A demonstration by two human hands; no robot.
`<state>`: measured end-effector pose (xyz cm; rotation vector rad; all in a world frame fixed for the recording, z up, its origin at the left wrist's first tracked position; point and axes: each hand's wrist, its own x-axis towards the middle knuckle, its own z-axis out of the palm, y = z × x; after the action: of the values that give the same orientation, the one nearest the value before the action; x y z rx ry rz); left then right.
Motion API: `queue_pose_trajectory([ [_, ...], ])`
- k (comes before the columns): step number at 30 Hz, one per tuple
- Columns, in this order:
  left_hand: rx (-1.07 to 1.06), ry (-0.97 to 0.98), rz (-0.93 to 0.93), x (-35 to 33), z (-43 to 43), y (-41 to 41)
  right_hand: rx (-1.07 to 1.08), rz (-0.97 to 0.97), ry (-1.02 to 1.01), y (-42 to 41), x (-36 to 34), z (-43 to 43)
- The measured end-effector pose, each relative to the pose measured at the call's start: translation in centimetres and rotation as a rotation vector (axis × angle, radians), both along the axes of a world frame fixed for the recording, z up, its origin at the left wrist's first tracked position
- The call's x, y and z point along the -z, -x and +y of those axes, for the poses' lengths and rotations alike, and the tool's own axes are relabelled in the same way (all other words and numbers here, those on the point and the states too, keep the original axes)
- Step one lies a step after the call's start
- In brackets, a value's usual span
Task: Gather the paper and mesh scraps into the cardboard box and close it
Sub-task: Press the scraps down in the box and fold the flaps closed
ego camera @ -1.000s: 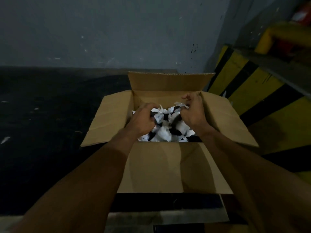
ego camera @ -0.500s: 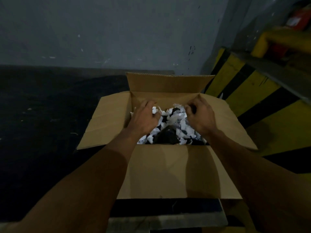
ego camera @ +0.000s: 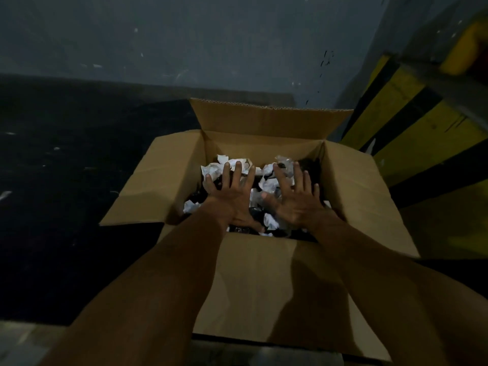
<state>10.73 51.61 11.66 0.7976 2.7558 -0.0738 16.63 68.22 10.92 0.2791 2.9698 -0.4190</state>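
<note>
The cardboard box [ego camera: 264,286] is plain tan-brown. Inside, the paper scraps [ego camera: 219,167] are white, mixed with black pieces [ego camera: 254,215]. The wall [ego camera: 184,43] is dull grey-blue, the barrier [ego camera: 412,133] striped yellow and black, the floor [ego camera: 66,180] black.

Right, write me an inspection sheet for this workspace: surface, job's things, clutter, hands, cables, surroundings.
Surface: dark floor, dimly lit.
Job's things: box open, all four flaps out; scraps, white paper and dark bits, inside it.
Clutter: pale flecks on the floor.
Hands: left hand and right hand lie flat on the scraps, fingers spread, holding nothing.
Cables: nothing seen.
Surroundings: grey wall behind; yellow-and-black striped barrier to the right.
</note>
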Motion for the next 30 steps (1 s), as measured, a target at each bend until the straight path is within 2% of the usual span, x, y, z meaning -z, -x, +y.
queue_pose_trajectory([
  [4, -0.022, 0.088, -0.041, 1.0, 0.6, 1.6, 0.002, -0.139, -0.043, 1.3, 1.5, 0.2],
  [10, 0.015, 0.111, -0.144, 4.2, 1.1, 4.2, 0.063, -0.338, 0.111, 2.9, 2.9, 1.4],
  [15, -0.029, 0.114, -0.164, 6.2, 1.1, 4.6, 0.102, -0.357, 0.235, 3.4, 3.9, 2.3],
  [18, -0.018, 0.119, -0.156, 5.7, 1.4, 4.4, 0.104, -0.354, 0.236, 3.4, 3.8, 2.3],
  [23, 0.065, 0.162, -0.196, 2.8, 1.1, 5.3, 0.131, -0.218, 0.224, 3.1, 2.0, 2.3],
  [25, 0.113, 0.047, -0.178, 1.4, 1.0, 6.0, 0.139, -0.136, 0.233, 3.5, 0.9, 2.8],
  [27, 0.163, -0.171, -0.145, -0.4, 0.9, 6.5, 0.130, -0.038, 0.179, 4.2, -0.1, 3.6],
  [30, 0.105, -0.397, -0.044, -1.8, 1.9, 6.6, 0.169, 0.152, 0.049, 5.3, -0.3, 4.2],
])
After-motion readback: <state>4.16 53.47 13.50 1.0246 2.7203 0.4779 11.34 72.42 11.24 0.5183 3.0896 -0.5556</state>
